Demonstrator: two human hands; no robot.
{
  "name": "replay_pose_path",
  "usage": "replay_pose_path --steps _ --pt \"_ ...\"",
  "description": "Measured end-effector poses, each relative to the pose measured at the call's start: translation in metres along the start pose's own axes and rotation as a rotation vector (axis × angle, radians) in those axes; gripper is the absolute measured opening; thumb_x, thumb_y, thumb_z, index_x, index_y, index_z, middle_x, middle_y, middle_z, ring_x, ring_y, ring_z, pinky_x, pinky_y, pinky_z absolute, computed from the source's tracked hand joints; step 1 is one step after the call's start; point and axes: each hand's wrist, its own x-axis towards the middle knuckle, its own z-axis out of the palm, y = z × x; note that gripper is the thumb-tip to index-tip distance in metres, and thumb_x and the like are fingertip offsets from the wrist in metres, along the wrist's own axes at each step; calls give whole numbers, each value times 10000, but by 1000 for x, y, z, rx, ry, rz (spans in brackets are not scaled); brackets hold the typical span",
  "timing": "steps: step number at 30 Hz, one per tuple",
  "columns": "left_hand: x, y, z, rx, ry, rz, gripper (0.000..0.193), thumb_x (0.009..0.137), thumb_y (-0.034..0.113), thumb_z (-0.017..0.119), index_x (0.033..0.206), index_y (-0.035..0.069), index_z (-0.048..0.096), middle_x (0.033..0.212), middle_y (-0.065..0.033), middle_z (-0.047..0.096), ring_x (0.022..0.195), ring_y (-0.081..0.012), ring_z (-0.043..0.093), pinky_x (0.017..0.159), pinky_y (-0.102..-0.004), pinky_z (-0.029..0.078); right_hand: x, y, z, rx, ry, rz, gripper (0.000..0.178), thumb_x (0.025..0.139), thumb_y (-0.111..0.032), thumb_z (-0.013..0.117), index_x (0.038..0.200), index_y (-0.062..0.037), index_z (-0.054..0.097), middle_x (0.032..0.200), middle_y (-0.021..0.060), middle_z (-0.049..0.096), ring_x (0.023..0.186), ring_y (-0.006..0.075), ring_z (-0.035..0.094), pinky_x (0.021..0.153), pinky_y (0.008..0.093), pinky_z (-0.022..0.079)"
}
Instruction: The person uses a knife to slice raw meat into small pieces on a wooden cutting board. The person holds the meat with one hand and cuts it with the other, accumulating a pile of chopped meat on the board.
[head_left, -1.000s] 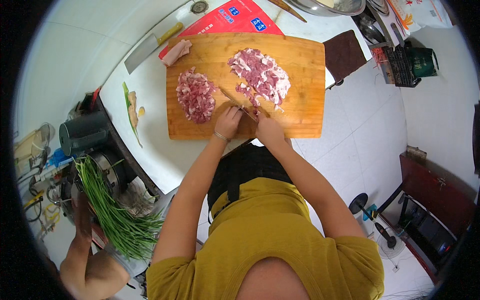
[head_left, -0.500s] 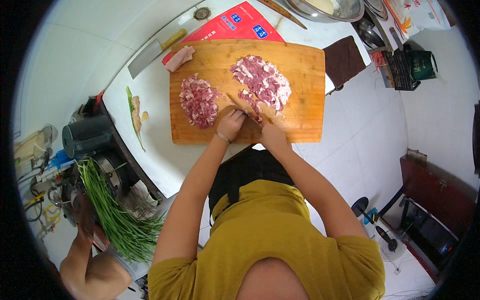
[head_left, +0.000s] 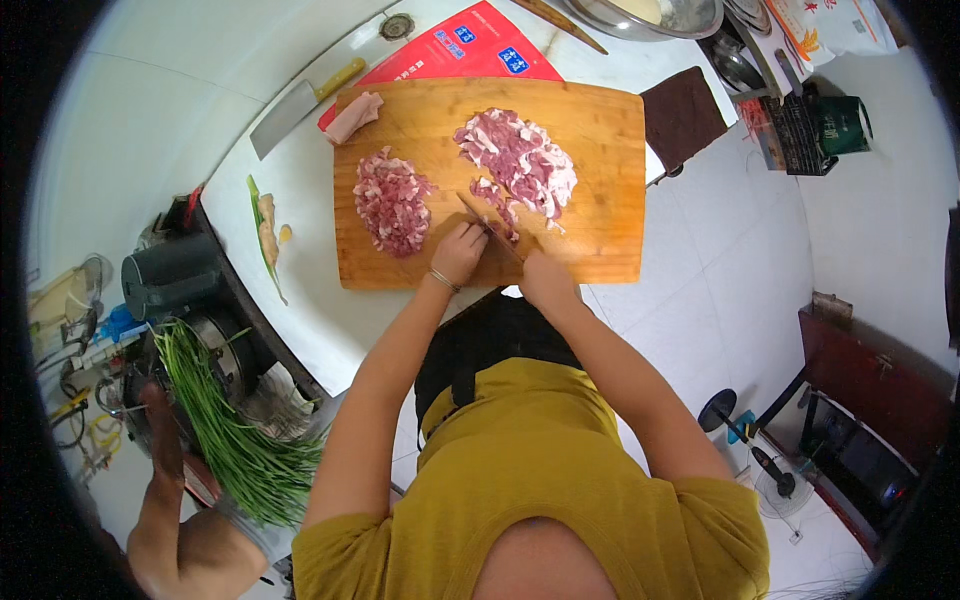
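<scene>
My right hand (head_left: 548,278) grips a knife (head_left: 506,245) at the near edge of the wooden cutting board (head_left: 590,245). The blade slants up and left over the board. Close against the blade's left side is my left hand (head_left: 459,252), its fingers curled down; whatever lies under them is hidden. Just beyond the blade are a few small strips of raw meat (head_left: 492,196). A larger pile of sliced meat (head_left: 515,158) sits behind them to the right. Finely chopped meat (head_left: 392,203) is heaped on the board's left, with a pale pink chunk (head_left: 354,118) at the far left corner.
A yellow-handled cleaver (head_left: 300,108) lies beyond the board beside a red sheet (head_left: 470,45). Ginger (head_left: 268,228) and a green stalk are on the white counter. At lower left, another person's arm (head_left: 165,470) is near long green stalks (head_left: 225,430). A metal bowl (head_left: 680,22) stands at far right.
The whole view has shifted slightly. The knife blade has turned a little beside my left hand, which keeps nearly the same place. The other person's hand has moved slightly.
</scene>
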Motion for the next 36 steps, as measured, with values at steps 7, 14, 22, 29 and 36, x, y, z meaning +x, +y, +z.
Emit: replay_pose_path --steps 7,14,22,29,36 --pt "-9 5 -9 37 40 79 190 761 109 515 934 48 561 1016 -107 542 832 -243 543 730 -314 483 53 -5 16 154 153 -23 198 767 -92 533 930 19 552 804 246 623 776 397 622 697 474 502" --pt "-15 5 -13 47 81 -74 183 775 108 507 943 44 540 912 -110 524 811 -245 538 681 -322 470 15 7 19 145 168 -55 166 775 -121 546 879 9 561 722 245 608 698 411 601 657 503 473" --pt "-17 2 -11 66 11 -125 192 741 66 513 923 15 549 829 -112 508 779 -271 535 679 -349 464 14 -8 23 53 87 -34 176 735 -84 564 878 18 563 774 249 620 746 399 621 683 486 498" --pt "-8 11 -2 119 133 -274 174 739 69 499 893 10 555 867 -138 505 801 -279 517 712 -350 458 18 -28 14 71 0 8 228 705 -80 595 899 34 554 865 249 620 795 395 617 705 462 504" --pt "-5 8 -1 78 75 -305 203 729 40 494 909 -14 570 892 -156 530 846 -312 529 747 -371 467 21 -10 28 24 20 -22 266 736 -131 614 920 49 550 835 242 626 806 380 634 697 449 518"
